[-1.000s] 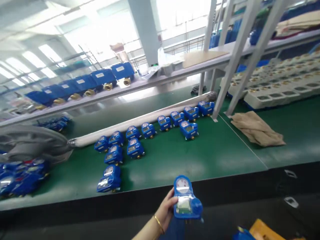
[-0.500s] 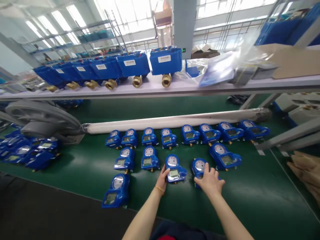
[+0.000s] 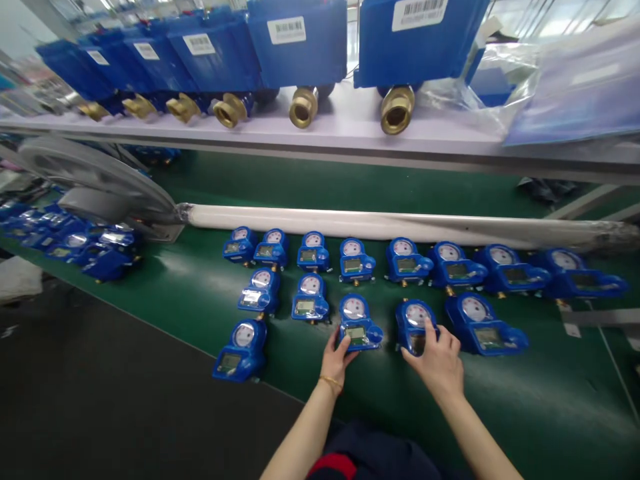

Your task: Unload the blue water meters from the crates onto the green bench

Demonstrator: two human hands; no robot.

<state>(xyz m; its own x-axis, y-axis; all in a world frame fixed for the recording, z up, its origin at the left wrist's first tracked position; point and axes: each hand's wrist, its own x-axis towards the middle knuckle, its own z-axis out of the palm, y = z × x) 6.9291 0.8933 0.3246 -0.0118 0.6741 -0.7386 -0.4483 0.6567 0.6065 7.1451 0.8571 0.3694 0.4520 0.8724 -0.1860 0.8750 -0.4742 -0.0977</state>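
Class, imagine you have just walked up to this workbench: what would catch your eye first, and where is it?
First, the rows of blue meters with round dials, lined up on the green bench top in front of a long white tube. At the near edge, the left hand grips one meter and the right hand rests on its neighbour. Above, bigger blue units with brass fittings sit on a pale shelf.

Bare green worktop [image 3: 530, 407] lies open right of the hands, while meter rows [image 3: 400, 263], a white tube [image 3: 400, 227] and low shelf [image 3: 350, 143] block reach beyond.
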